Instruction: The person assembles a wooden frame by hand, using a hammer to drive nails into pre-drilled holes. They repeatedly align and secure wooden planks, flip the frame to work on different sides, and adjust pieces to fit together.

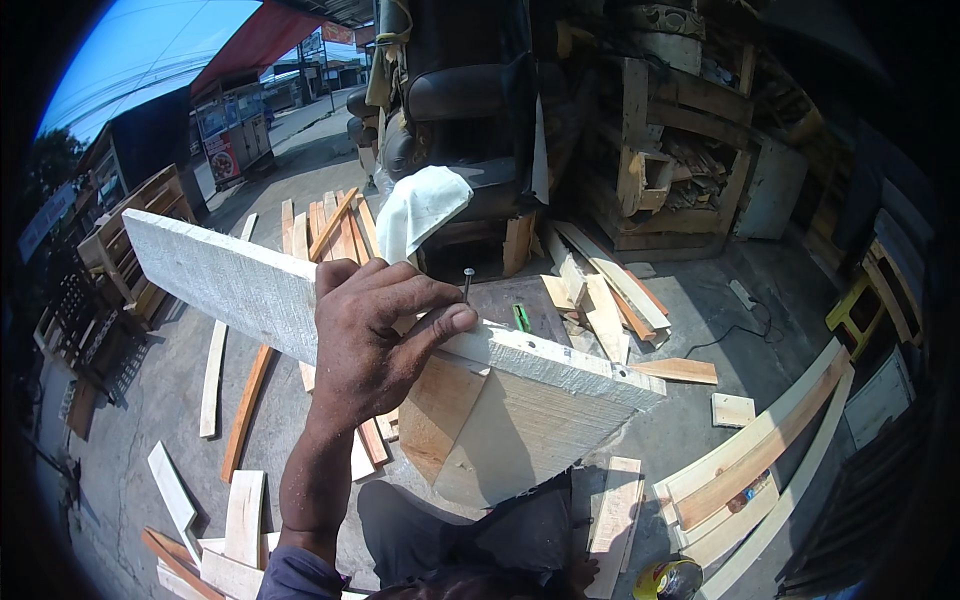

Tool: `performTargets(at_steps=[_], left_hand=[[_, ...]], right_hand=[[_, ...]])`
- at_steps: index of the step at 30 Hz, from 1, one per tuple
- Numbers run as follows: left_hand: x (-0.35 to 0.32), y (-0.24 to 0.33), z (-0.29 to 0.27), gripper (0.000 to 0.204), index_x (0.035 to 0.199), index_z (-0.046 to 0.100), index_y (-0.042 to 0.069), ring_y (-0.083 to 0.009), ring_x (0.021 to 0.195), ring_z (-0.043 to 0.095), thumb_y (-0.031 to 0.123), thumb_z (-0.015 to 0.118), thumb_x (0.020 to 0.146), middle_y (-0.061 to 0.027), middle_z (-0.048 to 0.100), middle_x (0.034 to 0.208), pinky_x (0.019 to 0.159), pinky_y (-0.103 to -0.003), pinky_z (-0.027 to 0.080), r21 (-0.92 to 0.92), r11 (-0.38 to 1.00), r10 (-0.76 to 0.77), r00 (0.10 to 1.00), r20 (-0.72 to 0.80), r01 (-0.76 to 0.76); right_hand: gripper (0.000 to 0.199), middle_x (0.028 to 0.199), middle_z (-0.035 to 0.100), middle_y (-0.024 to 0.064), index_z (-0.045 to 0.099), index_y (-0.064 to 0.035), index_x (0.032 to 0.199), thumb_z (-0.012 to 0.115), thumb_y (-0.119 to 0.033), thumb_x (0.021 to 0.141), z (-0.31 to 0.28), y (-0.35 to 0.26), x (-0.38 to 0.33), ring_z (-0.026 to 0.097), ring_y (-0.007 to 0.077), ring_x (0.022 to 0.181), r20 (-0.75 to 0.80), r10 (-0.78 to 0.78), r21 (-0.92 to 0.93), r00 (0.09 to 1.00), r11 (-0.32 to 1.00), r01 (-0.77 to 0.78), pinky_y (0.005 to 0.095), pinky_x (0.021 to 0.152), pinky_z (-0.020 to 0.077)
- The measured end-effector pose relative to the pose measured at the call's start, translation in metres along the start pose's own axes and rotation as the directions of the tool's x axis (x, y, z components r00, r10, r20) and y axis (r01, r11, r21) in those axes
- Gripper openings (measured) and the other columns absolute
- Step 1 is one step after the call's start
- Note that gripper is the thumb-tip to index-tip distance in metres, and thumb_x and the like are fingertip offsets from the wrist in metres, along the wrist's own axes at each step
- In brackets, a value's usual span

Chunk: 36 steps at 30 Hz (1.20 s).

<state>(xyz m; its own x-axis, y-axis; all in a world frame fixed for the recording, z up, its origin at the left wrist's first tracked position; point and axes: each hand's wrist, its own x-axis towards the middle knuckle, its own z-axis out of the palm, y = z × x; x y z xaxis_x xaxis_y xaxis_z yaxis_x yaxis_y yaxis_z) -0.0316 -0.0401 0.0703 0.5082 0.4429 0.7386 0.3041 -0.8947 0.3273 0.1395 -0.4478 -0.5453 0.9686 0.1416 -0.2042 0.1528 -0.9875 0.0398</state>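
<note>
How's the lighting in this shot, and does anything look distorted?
Head view: hard sunlight on the left hand, nail and whitish board; head view: deep shade obscures the dark armchair; head view: black fisheye rim, with planks at right looking bowed, probably from the lens.

Open-air work yard in front of you, under hard sun.
You have a grey concrete floor (150, 410) around you, bright on the left, while a broad shadow covers much of the right side. Ahead of you stands a dark padded armchair (455, 95); to its right is a rough wooden frame (690, 120), filled with scraps, with a pale panel (770, 190) leaning beside it. On your left you see slatted wooden furniture (150, 205). Farther away are a food cart (235, 135), a sunlit street (310, 120), a red awning (250, 45) and blue sky (160, 45).
</note>
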Motion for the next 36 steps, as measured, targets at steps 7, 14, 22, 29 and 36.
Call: performTargets(at_steps=[7, 14, 22, 29, 36], left_hand=[[-0.002, -0.005, -0.007, 0.029, 0.095, 0.084, 0.017, -0.0133, 0.078, 0.061, 0.044, 0.079, 0.09, 0.0037, 0.073, 0.081, 0.09, -0.038, 0.034, 0.011, 1.0, 0.029, 1.0, -0.011, -0.029], [-0.01, -0.027, -0.035, 0.028, 0.098, 0.084, 0.016, -0.0139, 0.077, 0.061, 0.043, 0.079, 0.091, 0.0022, 0.073, 0.08, 0.09, -0.039, 0.035, -0.052, 0.998, 0.031, 1.0, -0.002, -0.031], [-0.012, -0.039, -0.041, 0.027, 0.097, 0.084, 0.015, -0.0145, 0.075, 0.061, 0.041, 0.08, 0.09, 0.0014, 0.072, 0.08, 0.088, -0.039, 0.035, -0.049, 0.997, 0.064, 0.998, -0.026, -0.065], [-0.027, -0.048, -0.072, 0.03, 0.093, 0.084, 0.015, -0.0138, 0.081, 0.062, 0.045, 0.081, 0.088, 0.0024, 0.074, 0.081, 0.091, -0.039, 0.035, -0.03, 1.0, 0.005, 0.999, -0.038, -0.006], [-0.028, -0.056, -0.081, 0.03, 0.093, 0.084, 0.016, -0.0138, 0.081, 0.062, 0.045, 0.082, 0.087, 0.0027, 0.073, 0.081, 0.091, -0.038, 0.035, -0.034, 0.999, 0.017, 1.0, -0.025, -0.018]], right_hand=[[0.019, 0.088, 0.064, 0.0132, 0.063, -0.0062, 0.106, 0.066, -0.019, 0.092, -0.036, 0.017, 0.018, 0.068, 0.0289, 0.075, -0.058, -0.113, 0.264, 0.992, 0.956, 0.124, 0.0438, 0.059, 0.0592], [0.038, 0.069, 0.062, 0.0091, 0.057, -0.0039, 0.122, 0.07, -0.019, 0.09, -0.28, -0.039, 0.018, 0.062, 0.0178, 0.053, -0.299, -0.033, 0.836, 0.954, 0.472, 0.279, 0.0355, 0.05, 0.0501], [0.076, 0.077, 0.058, 0.0047, 0.029, 0.0, 0.163, 0.063, -0.036, 0.105, -0.619, -0.112, -0.094, 0.06, 0.0111, 0.062, -0.673, -0.548, 0.54, 0.497, 0.095, 0.836, 0.0265, 0.06, 0.0516], [0.078, 0.072, 0.059, 0.0065, 0.05, 0.0037, 0.141, 0.077, -0.049, 0.09, -0.697, -0.169, -0.154, 0.064, 0.0137, 0.059, -0.383, -0.843, 0.492, 0.378, 0.16, 0.856, 0.0295, 0.059, 0.0513], [0.079, 0.074, 0.06, 0.005, 0.044, -0.0013, 0.153, 0.069, -0.05, 0.096, -0.715, -0.189, -0.174, 0.06, 0.0111, 0.058, -0.635, -0.706, 0.372, 0.314, 0.077, 0.925, 0.029, 0.059, 0.0526]])
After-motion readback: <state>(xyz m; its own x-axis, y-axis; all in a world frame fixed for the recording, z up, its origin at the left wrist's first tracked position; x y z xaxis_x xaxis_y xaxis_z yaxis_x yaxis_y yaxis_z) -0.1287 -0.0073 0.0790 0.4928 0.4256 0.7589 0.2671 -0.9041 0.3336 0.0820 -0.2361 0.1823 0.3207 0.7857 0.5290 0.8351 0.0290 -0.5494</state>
